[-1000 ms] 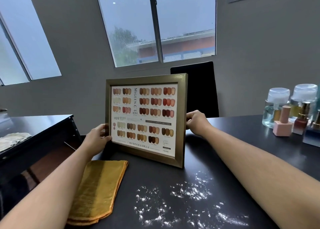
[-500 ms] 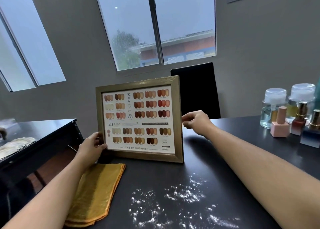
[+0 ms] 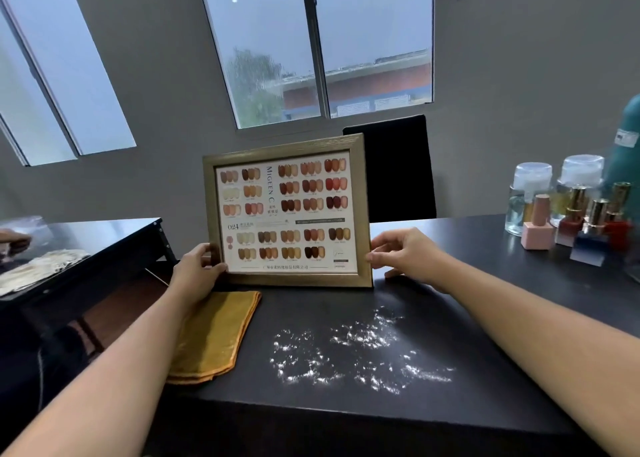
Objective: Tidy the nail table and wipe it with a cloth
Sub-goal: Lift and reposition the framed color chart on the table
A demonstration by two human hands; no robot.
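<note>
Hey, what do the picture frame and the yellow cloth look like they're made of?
Picture frame: probably wood or wood-look moulding, brushed gold-brown finish; fine grain lines show on its top rail. Yellow cloth: soft fabric, perhaps microfibre, matte; it lies folded in layers with stitched edges.

The frame (image 3: 287,214) has turned from a slanted pose to face the person squarely, and its lower edge is now nearly level. The left hand (image 3: 197,269) has slid down to the lower left corner, the right hand (image 3: 405,252) down to the lower right edge.
</note>
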